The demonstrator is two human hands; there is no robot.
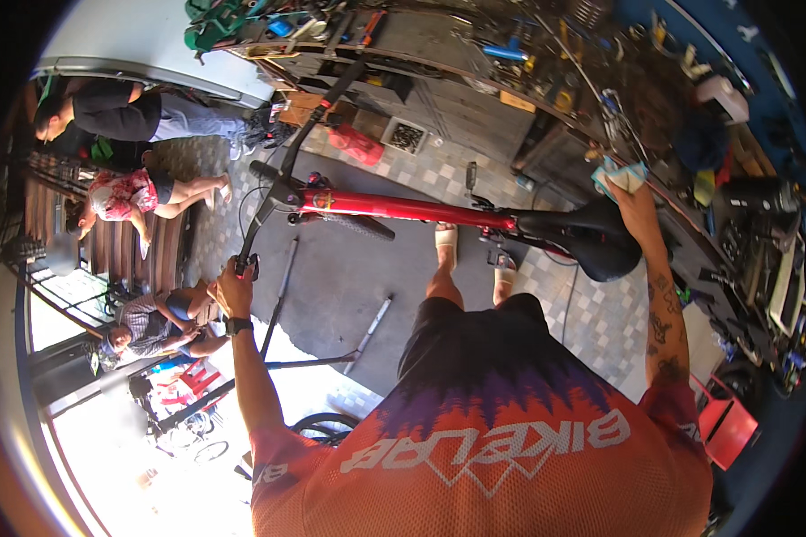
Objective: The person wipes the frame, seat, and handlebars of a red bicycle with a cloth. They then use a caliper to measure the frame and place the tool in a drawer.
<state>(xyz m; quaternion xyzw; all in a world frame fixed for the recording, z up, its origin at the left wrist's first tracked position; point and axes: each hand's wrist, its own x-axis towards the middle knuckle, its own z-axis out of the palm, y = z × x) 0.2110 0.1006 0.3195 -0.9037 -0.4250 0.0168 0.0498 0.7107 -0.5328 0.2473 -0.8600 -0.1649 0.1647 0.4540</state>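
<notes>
A red bicycle (403, 208) stands crosswise in front of me, its handlebar (264, 213) at the left and its black saddle (597, 234) at the right. My left hand (234, 292) is closed round the near end of the handlebar, by the grip and brake lever. At the saddle's far right edge, my right hand (634, 204) holds a crumpled light blue and white cloth (621, 175) between thumb and fingers. The cloth is above the saddle's rear. Part of the front wheel (358, 225) shows below the frame tube.
Along the far side runs a workbench (430, 55) crowded with tools. A grey metal stand (282, 286) is on the floor at left. Several people are at the left, one seated person (143, 327) nearest. A red chair (725, 425) stands at lower right.
</notes>
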